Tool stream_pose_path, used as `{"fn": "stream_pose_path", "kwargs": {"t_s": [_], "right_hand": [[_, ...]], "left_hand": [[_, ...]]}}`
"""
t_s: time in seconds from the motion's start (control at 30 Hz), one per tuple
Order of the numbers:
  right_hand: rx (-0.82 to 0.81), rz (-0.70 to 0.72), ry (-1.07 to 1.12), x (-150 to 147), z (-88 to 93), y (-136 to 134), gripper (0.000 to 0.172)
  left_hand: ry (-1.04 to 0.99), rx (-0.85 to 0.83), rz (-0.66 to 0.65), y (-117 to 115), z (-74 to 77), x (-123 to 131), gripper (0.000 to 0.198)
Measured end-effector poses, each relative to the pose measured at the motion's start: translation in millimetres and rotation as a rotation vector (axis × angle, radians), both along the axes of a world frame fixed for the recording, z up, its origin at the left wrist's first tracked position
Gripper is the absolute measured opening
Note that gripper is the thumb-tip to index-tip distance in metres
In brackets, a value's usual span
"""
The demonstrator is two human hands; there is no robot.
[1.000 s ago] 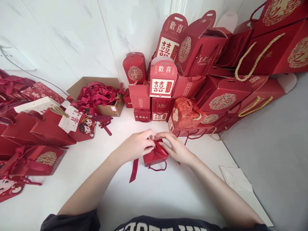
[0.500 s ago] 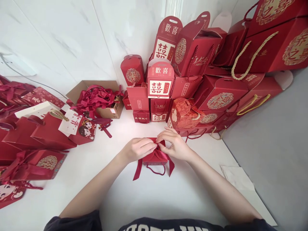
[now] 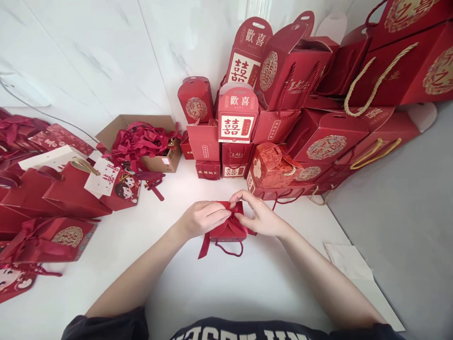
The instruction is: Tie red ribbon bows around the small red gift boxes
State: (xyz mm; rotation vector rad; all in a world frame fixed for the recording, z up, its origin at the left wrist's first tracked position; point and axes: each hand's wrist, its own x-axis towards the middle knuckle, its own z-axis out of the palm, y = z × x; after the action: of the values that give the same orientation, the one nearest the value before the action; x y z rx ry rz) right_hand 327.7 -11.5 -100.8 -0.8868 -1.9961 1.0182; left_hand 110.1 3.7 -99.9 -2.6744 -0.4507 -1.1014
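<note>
A small red gift box [image 3: 226, 231] with a dark red cord handle sits on the white table [image 3: 219, 283] in front of me. A red ribbon [image 3: 204, 245] crosses its top and one tail hangs off the left side. My left hand [image 3: 203, 218] pinches the ribbon at the box's top from the left. My right hand [image 3: 260, 217] pinches the ribbon from the right, fingers bent around a loop. Both hands meet over the middle of the box.
A stack of red gift boxes and bags [image 3: 283, 108] fills the back right corner. A cardboard box of red ribbons [image 3: 141, 141] stands at the back left. More red bags [image 3: 53, 198] lie along the left. A white sheet [image 3: 348, 262] lies at the table's right edge.
The ribbon went from one loose tail to being crossed over the box top. My fingers have shifted on it and drawn it tighter; the right tail is now mostly hidden by my right hand.
</note>
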Motion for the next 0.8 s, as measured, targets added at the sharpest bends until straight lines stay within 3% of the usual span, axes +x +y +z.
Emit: {"fn": "stream_pose_path", "kwargs": {"t_s": [0.13,0.27,0.43,0.53,0.63,0.8], "right_hand": [[-0.132,0.036,0.152,2,0.6,2,0.02],[-0.372,0.151,0.344,15,5.9,5,0.012],[-0.537,0.172,0.385,22,12.6,4,0.021],[-0.595,0.219,0.381,22,16.0,2,0.038],[-0.578,0.223,0.206,30,26.9,-2,0.052],[-0.329,0.065,-0.327,58,50.6,-11,0.04]], "left_hand": [[0.018,-0.012,0.025,1,-4.0,-3,0.007],[0.033,-0.022,0.036,1,-6.9,-4,0.009],[0.032,-0.024,0.028,1,-7.6,-4,0.009],[0.044,-0.036,0.027,1,-8.7,-5,0.009],[0.05,-0.04,0.029,1,-9.5,-5,0.01],[0.044,-0.048,0.03,1,-8.7,-5,0.01]]}}
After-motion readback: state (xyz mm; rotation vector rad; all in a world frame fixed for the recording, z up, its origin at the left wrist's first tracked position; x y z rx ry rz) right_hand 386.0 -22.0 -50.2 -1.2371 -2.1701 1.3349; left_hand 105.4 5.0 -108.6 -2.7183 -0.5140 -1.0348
